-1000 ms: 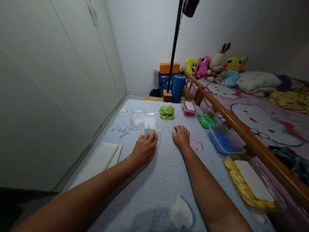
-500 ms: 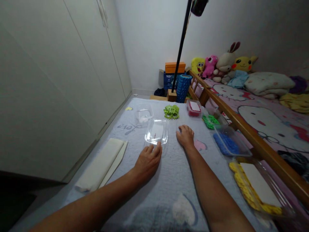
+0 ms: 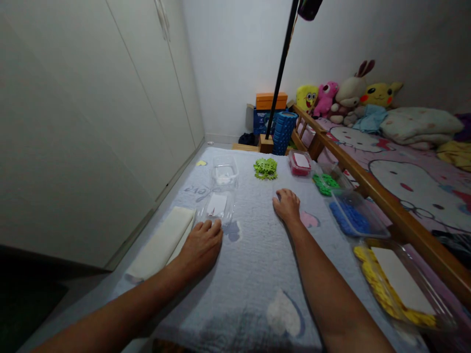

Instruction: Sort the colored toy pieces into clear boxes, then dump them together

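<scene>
Touching the clear lid [image 3: 217,206] at its one o'clock, the left hand [image 3: 203,241] has a grip I cannot judge; the right hand [image 3: 288,206], grip loosely parted, looks empty, green pieces [image 3: 265,169] at its eleven o'clock.

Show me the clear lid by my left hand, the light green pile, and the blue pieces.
Clear lid [image 3: 218,205]: head view, middle of its top.
Light green pile [image 3: 265,169]: head view, middle of the heap.
Blue pieces [image 3: 349,218]: head view, middle of the mass.

Left hand [image 3: 204,242] at near edge of clear lid [image 3: 217,206] — right hand [image 3: 287,207] on pale-blue cloth [image 3: 253,274] — light-green pieces [image 3: 265,168] beyond.
</scene>
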The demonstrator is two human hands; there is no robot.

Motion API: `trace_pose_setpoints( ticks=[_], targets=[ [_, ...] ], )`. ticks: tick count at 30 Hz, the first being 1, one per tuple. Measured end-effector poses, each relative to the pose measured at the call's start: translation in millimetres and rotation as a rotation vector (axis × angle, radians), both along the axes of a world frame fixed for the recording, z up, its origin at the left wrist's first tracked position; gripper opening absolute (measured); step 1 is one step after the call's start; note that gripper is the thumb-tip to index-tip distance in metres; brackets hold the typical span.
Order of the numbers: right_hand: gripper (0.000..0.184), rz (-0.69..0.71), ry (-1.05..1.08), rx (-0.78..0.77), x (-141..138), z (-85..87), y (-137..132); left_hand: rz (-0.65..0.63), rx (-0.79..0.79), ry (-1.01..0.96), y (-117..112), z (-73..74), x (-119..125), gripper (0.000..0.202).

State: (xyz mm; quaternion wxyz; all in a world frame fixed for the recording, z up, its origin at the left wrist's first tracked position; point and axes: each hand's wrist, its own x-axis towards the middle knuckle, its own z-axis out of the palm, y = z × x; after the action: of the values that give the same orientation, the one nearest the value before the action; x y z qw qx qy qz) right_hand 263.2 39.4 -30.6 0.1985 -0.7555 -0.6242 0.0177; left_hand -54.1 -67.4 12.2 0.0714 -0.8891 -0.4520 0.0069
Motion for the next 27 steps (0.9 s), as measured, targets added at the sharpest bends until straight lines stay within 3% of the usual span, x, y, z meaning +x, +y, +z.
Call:
trace_pose_setpoints(
  ticks=[4, 9, 13, 17, 22, 27],
  targets=[
    [0.034, 0.006, -0.012, -0.006, 0.5, -0.1, 0.3, 0.020, -0.052, -0.074, 15.5, 18.4, 0.5, 0.013],
    [0.034, 0.009, -0.006, 0.016, 0.7, -1.0, 0.0, 0.146, -0.024, -0.176, 67.9, 40.9, 21.1, 0.023],
    [0.033, 0.012, 0.007, 0.022, 0.9, -0.7, -0.6, 0.288, -0.023, -0.264, 120.8, 37.1, 40.8, 0.049],
    [0.033, 0.009, 0.018, 0.025, 1.4, -0.6, -0.7, 0.375, -0.024, -0.242, 155.0, 30.2, 51.6, 0.053],
    [0.033, 0.008, 0.030, 0.027, 2.0, -2.4, 0.0, 0.373, 0.012, -0.190, 164.6, 32.2, 58.1, 0.041],
    [0.033, 0.001, 0.095, 0.051, 2.9, -3.1, 2.7, 0.226, 0.084, -0.179, 139.4, 35.3, 74.6, 0.036]
  ],
)
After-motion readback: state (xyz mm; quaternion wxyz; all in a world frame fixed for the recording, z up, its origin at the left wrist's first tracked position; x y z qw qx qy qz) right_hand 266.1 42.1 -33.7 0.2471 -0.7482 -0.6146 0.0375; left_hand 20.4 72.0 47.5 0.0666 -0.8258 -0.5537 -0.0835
